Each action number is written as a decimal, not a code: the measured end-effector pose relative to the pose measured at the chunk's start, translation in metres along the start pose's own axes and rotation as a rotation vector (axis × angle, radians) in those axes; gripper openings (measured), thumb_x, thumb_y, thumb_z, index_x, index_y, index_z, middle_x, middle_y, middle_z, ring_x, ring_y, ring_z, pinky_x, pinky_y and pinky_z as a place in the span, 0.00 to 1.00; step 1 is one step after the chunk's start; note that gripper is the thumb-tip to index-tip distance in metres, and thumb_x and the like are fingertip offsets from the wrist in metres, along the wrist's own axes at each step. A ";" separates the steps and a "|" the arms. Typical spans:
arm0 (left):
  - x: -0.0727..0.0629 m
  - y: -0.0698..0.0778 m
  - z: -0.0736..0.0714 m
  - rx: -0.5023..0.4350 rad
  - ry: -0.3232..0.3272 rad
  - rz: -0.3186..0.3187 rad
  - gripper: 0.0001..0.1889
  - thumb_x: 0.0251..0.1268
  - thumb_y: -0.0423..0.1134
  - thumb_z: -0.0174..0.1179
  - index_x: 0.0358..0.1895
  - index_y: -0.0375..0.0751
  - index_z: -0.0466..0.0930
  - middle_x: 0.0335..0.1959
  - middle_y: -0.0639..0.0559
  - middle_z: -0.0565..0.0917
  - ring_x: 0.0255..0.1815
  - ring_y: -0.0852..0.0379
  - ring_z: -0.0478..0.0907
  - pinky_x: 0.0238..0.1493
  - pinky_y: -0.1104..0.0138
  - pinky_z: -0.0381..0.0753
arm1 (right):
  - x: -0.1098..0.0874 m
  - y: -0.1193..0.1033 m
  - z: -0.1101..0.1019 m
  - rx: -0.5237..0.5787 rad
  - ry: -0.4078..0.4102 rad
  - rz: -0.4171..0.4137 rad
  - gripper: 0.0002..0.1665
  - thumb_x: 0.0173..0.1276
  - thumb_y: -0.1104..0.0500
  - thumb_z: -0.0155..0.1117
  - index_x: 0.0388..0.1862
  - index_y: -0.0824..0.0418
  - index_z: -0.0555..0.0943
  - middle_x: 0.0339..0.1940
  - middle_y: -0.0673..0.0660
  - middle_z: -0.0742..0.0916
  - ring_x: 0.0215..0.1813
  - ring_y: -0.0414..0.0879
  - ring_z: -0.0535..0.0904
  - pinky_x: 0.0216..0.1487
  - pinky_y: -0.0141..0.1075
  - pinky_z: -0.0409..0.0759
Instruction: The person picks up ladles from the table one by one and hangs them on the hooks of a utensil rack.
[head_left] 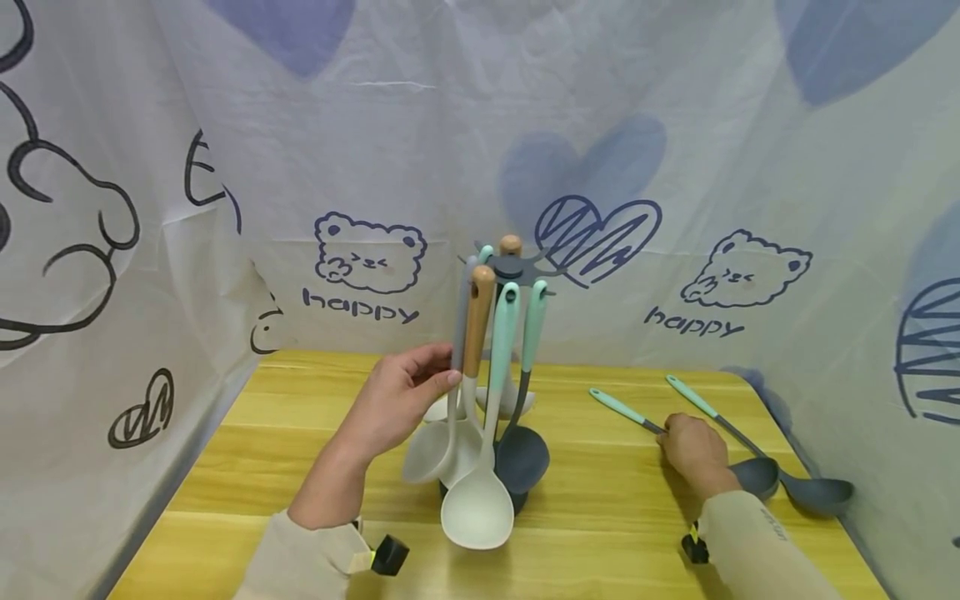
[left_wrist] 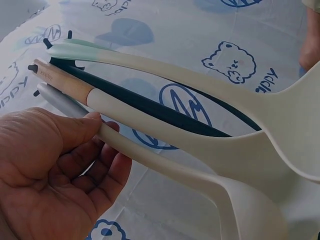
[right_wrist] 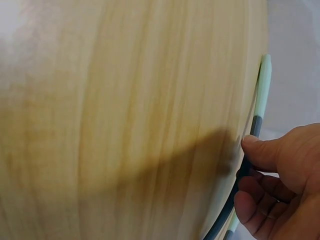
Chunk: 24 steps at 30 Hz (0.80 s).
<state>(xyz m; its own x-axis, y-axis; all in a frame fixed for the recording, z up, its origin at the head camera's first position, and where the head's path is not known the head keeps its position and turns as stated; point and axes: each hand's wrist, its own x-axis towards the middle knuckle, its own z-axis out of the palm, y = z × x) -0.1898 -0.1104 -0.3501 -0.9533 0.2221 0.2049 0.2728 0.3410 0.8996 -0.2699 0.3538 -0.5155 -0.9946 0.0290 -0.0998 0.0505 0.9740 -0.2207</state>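
Observation:
A utensil stand (head_left: pixel 510 265) with a wooden knob holds several hanging utensils. My left hand (head_left: pixel 405 396) is at its left side, pinching the handle of a cream ladle (left_wrist: pixel 150 160) with a grey grip between thumb and fingers. Beside it hang a wooden-handled cream utensil (head_left: pixel 480 321), a cream ladle with a mint handle (head_left: pixel 477 508) and a dark ladle with a mint handle (head_left: pixel 522 458). At the right, my right hand (head_left: pixel 693 450) pinches the dark shaft of a mint-handled ladle (right_wrist: pixel 256 125) low over the table; its dark bowl (head_left: pixel 757 477) shows past the wrist.
Another dark ladle with a mint handle (head_left: pixel 819 495) lies along the right edge of the wood-grain table (head_left: pixel 600 533). Printed cloth (head_left: pixel 465 150) hangs behind the table and on both sides. Each wrist carries a small black camera.

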 end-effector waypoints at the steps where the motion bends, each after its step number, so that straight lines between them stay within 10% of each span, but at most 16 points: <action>1: 0.000 0.000 0.000 0.001 0.000 0.000 0.22 0.78 0.35 0.62 0.70 0.32 0.77 0.58 0.41 0.87 0.60 0.45 0.84 0.65 0.51 0.83 | 0.000 0.000 0.001 0.000 0.003 -0.002 0.17 0.77 0.57 0.67 0.56 0.69 0.85 0.42 0.66 0.90 0.36 0.56 0.85 0.32 0.50 0.82; 13: -0.001 0.001 -0.001 0.000 -0.007 -0.008 0.22 0.79 0.35 0.62 0.71 0.32 0.77 0.59 0.41 0.86 0.61 0.45 0.83 0.66 0.51 0.83 | -0.001 -0.003 0.002 -0.074 0.091 -0.099 0.08 0.76 0.61 0.66 0.39 0.66 0.87 0.33 0.62 0.88 0.33 0.57 0.84 0.34 0.54 0.84; 24: 0.000 0.000 0.000 -0.004 -0.009 0.005 0.22 0.79 0.35 0.62 0.70 0.32 0.77 0.59 0.41 0.87 0.61 0.45 0.84 0.65 0.51 0.83 | -0.011 -0.036 -0.020 -0.049 0.474 -0.239 0.09 0.73 0.63 0.69 0.36 0.70 0.84 0.26 0.63 0.84 0.29 0.63 0.82 0.32 0.58 0.82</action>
<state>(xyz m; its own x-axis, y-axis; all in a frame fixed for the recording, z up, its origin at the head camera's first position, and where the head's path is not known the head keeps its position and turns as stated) -0.1895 -0.1106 -0.3498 -0.9507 0.2320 0.2060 0.2770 0.3360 0.9002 -0.2630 0.3226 -0.4867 -0.9104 -0.1074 0.3996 -0.1753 0.9749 -0.1373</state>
